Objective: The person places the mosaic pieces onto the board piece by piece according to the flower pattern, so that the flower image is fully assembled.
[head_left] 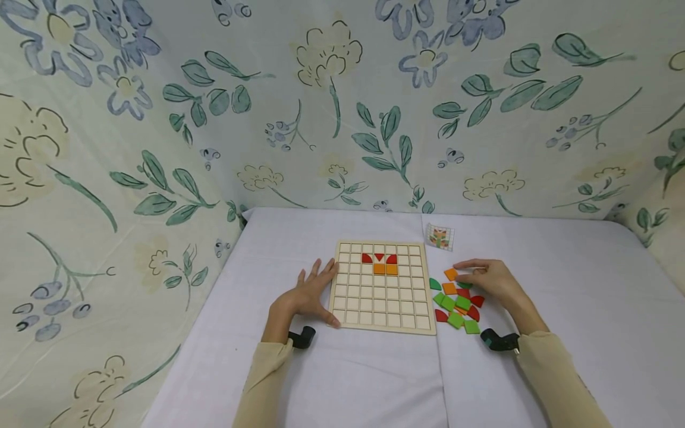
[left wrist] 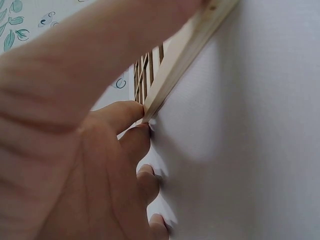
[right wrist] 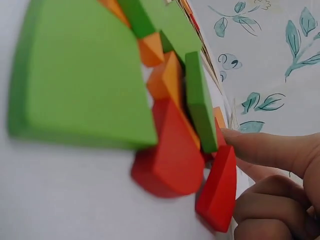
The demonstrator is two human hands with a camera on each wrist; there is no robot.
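Note:
A square wooden grid board (head_left: 393,300) lies on the white cloth, with red pieces (head_left: 367,258) and two orange squares (head_left: 386,269) in its upper cells. My left hand (head_left: 309,295) is spread along the board's left side, thumb at the near corner. In the left wrist view, fingertips (left wrist: 141,108) touch its wooden edge (left wrist: 172,75). Over the loose pieces to the right, my right hand (head_left: 495,280) pinches an orange square tile (head_left: 450,274) between thumb and index finger. In the right wrist view the other fingers (right wrist: 270,205) are curled.
Loose green tiles (head_left: 455,320), red quarter-round pieces (head_left: 441,315) and another orange square (head_left: 449,289) lie piled beside the board's right edge. A small printed pattern card (head_left: 440,237) sits beyond them. Floral fabric (head_left: 332,107) hangs behind the table.

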